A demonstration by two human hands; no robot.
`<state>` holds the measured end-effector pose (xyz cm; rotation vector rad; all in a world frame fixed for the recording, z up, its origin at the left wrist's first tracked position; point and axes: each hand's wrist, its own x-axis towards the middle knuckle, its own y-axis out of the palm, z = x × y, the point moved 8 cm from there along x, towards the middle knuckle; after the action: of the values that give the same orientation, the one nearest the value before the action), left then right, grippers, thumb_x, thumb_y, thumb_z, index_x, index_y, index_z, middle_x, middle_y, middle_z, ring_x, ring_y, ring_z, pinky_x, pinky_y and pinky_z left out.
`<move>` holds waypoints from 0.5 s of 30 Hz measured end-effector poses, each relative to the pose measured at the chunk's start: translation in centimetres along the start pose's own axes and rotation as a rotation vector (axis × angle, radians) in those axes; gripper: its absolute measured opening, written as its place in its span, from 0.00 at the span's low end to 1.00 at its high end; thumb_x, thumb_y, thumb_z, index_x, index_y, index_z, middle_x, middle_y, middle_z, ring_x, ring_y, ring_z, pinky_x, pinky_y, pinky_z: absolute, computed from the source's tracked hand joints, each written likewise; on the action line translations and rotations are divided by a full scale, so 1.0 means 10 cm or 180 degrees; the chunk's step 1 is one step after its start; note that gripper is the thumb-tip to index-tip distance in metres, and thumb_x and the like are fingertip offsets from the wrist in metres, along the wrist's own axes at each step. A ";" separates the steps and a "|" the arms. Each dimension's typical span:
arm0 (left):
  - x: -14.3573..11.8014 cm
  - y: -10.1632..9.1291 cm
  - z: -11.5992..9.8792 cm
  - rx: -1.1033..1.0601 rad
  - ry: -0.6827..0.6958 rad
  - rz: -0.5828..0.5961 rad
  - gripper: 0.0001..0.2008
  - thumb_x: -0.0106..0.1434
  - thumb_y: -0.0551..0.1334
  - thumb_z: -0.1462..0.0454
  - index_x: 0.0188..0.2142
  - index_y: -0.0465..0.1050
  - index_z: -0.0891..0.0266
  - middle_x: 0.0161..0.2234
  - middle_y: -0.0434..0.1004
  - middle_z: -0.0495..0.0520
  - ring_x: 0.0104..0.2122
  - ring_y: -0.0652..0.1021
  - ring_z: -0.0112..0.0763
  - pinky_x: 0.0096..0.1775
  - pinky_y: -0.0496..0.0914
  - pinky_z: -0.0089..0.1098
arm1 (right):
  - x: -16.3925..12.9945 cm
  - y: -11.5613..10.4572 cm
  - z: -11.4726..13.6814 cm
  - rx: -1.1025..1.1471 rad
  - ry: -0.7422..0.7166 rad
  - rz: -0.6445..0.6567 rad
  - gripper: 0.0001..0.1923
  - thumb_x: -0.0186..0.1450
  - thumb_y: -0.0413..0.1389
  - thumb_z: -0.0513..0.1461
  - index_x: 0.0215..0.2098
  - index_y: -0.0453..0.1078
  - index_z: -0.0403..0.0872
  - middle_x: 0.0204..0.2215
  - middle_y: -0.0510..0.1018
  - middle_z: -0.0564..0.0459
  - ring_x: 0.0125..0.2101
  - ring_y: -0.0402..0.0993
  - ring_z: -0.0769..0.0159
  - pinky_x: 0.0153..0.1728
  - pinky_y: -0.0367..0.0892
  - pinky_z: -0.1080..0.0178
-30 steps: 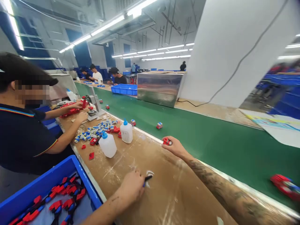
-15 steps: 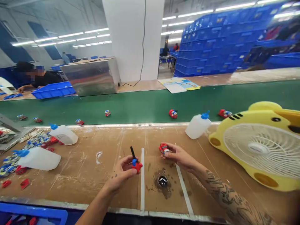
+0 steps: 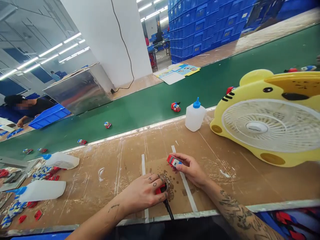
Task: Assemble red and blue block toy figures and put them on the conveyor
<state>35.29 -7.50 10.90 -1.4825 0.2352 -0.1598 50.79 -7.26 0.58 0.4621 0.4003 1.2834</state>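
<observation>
No writing can be read on anything in view. The left hand (image 3: 145, 195) rests palm down near the front edge of the bench (image 3: 237, 173), fingers curled and clamped on a red toy part with a black stick (image 3: 167, 204); the stick's long axis runs from under the fingers toward the front edge, pointing at the person. It presses down just beside a dark glue stain (image 3: 168, 181). The right hand (image 3: 191, 168) sits just behind and to the right, thumb and fingers pinched on a small red toy car (image 3: 173, 161) whose long axis points left and a little away, toward the green belt (image 3: 150, 106).

Half a second ago the left hand held its part above the bench with the black stick pointing up and away; now the hand has turned over and the stick points back. The right hand holds the car much as before. The view has swung right, so the yellow fan (image 3: 270, 116) fills more of the right end and the white bottle (image 3: 194, 115) stands at the back edge beside it.
</observation>
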 end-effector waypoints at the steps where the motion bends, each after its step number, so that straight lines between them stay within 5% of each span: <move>1: 0.02 0.00 -0.01 -0.0007 0.0037 0.0014 0.10 0.73 0.54 0.66 0.48 0.73 0.59 0.47 0.74 0.58 0.42 0.75 0.37 0.43 0.71 0.34 | 0.01 -0.02 -0.01 -0.0020 -0.0008 -0.0014 0.30 0.51 0.73 0.47 0.49 0.75 0.48 0.40 0.81 0.49 0.33 0.77 0.62 0.34 0.71 0.61; 5: 0.04 0.01 -0.02 -0.0027 0.0048 0.0085 0.09 0.72 0.55 0.66 0.47 0.73 0.59 0.47 0.74 0.58 0.40 0.75 0.35 0.41 0.71 0.32 | 0.02 -0.08 -0.04 -0.0049 -0.0018 -0.0060 0.31 0.49 0.74 0.46 0.48 0.73 0.49 0.44 0.80 0.47 0.42 0.77 0.57 0.42 0.70 0.59; 10: -0.03 0.07 0.01 -0.0405 -0.0125 0.0069 0.12 0.72 0.54 0.67 0.52 0.71 0.58 0.50 0.73 0.60 0.43 0.74 0.38 0.45 0.72 0.35 | -0.01 -0.01 -0.05 -0.0153 -0.0019 0.0183 0.29 0.50 0.74 0.44 0.47 0.71 0.49 0.43 0.80 0.48 0.42 0.77 0.58 0.42 0.71 0.59; 15: -0.26 0.15 0.34 -0.2084 -0.1408 -0.0626 0.15 0.67 0.60 0.68 0.53 0.73 0.56 0.52 0.73 0.58 0.48 0.75 0.37 0.50 0.70 0.35 | -0.11 0.12 0.07 -0.0518 -0.0231 0.0399 0.28 0.54 0.72 0.40 0.50 0.68 0.50 0.45 0.79 0.48 0.47 0.76 0.57 0.48 0.70 0.57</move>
<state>33.63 -3.45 9.78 -2.1450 -0.2447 0.1040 49.89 -8.14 1.83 0.3993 0.2065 1.4042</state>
